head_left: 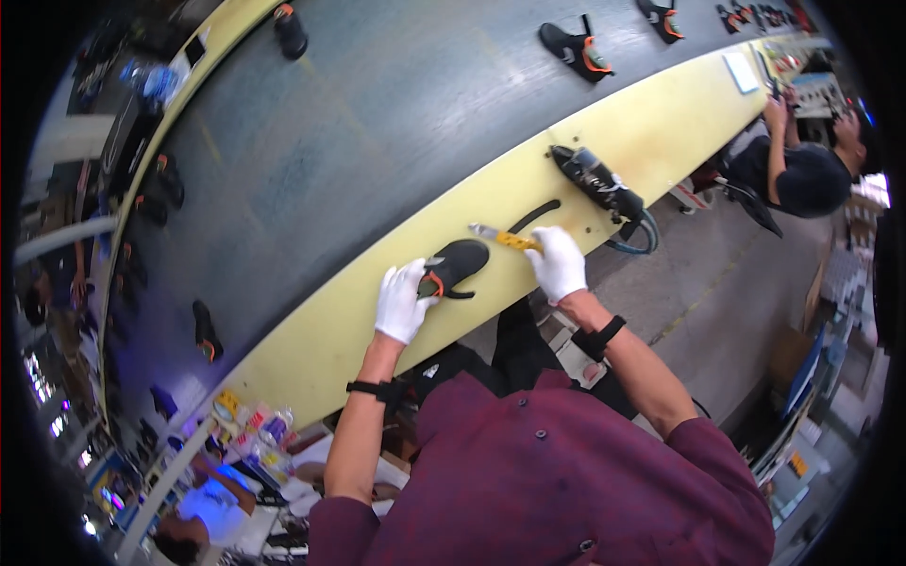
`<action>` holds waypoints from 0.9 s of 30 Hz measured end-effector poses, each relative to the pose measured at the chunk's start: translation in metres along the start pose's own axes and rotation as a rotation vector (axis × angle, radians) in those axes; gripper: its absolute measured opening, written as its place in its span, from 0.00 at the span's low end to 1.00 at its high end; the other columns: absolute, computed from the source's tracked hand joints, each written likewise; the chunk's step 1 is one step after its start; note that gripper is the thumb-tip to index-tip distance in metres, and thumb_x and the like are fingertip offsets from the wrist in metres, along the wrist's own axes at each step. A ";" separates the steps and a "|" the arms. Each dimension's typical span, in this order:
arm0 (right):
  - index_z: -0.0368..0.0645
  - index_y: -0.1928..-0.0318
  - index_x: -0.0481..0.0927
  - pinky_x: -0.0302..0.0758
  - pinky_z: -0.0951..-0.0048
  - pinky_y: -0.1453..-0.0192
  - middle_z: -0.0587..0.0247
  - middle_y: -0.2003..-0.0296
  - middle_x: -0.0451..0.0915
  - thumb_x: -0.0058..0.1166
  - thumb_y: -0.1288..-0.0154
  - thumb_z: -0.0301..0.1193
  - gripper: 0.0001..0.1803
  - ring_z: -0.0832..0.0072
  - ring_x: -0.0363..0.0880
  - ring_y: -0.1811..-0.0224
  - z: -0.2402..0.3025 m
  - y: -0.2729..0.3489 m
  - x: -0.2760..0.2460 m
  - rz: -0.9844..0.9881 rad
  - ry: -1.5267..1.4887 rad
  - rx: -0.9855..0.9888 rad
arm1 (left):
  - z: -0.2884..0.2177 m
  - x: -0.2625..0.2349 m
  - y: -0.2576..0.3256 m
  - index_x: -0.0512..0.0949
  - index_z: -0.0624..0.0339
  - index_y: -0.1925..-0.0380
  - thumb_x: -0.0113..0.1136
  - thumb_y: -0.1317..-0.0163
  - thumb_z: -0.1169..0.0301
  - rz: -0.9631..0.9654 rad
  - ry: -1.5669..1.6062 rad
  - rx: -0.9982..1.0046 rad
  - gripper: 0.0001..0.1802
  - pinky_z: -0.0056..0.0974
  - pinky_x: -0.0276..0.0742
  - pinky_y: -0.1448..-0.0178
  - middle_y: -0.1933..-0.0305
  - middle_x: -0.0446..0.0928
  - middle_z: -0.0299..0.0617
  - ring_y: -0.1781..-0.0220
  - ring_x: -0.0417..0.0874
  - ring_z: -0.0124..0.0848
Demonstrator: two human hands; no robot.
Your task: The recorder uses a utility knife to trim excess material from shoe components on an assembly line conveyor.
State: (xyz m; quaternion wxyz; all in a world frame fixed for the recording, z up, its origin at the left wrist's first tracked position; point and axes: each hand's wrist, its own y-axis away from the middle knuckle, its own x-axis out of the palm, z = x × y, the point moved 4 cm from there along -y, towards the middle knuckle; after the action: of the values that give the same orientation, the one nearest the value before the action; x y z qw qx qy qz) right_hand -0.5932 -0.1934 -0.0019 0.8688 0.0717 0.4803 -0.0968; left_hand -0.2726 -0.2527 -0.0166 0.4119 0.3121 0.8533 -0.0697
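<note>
My left hand, in a white glove, is closed on the heel end of a black shoe with an orange-edged opening. The shoe lies over the yellow ledge, its toe pointing away to the right. A short black strap sticks out from its near side. In my right hand, also gloved in white, is a yellow utility knife. Its grey tip points left, just beyond the shoe's toe and apart from it. Behind the knife, a curved black strip rests on the ledge.
A black tool with a coiled blue hose lies to the right on the ledge. Beyond runs a grey conveyor belt carrying several black shoes. Co-workers sit at far right and lower left. Packets crowd the ledge's left end.
</note>
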 end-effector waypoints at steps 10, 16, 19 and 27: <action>0.41 0.54 0.80 0.81 0.46 0.50 0.43 0.59 0.85 0.67 0.35 0.33 0.14 0.44 0.86 0.55 0.011 -0.030 0.060 0.459 0.296 -0.232 | -0.010 0.000 0.024 0.71 0.65 0.31 0.81 0.47 0.64 -0.175 -0.095 -0.217 0.45 0.65 0.58 0.15 0.31 0.76 0.59 0.27 0.74 0.61; 0.40 0.52 0.79 0.81 0.42 0.47 0.38 0.57 0.84 0.60 0.28 0.30 0.09 0.35 0.84 0.50 -0.015 -0.022 0.071 0.537 0.084 -0.088 | -0.027 0.021 0.023 0.74 0.61 0.31 0.80 0.45 0.58 -0.211 -0.170 -0.267 0.43 0.61 0.64 0.20 0.30 0.76 0.54 0.25 0.74 0.52; 0.41 0.53 0.81 0.81 0.41 0.48 0.39 0.58 0.86 0.57 0.25 0.31 0.07 0.36 0.86 0.52 0.020 -0.024 0.052 0.596 0.037 -0.134 | -0.031 0.014 0.025 0.75 0.59 0.34 0.81 0.45 0.59 -0.262 -0.184 -0.284 0.40 0.56 0.71 0.27 0.35 0.79 0.50 0.31 0.79 0.51; 0.45 0.55 0.85 0.84 0.43 0.56 0.45 0.65 0.89 0.56 0.23 0.36 0.10 0.42 0.90 0.60 0.086 -0.035 0.034 0.741 0.270 -0.405 | -0.023 0.019 0.020 0.78 0.56 0.38 0.78 0.43 0.59 -0.235 -0.151 -0.304 0.34 0.55 0.78 0.36 0.40 0.81 0.49 0.38 0.83 0.53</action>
State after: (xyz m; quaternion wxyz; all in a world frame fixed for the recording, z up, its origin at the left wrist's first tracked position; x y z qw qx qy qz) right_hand -0.5135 -0.2495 0.0133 0.7709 0.0794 0.5405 0.3277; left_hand -0.2851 -0.2190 -0.0127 0.5063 0.1387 0.8511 -0.0111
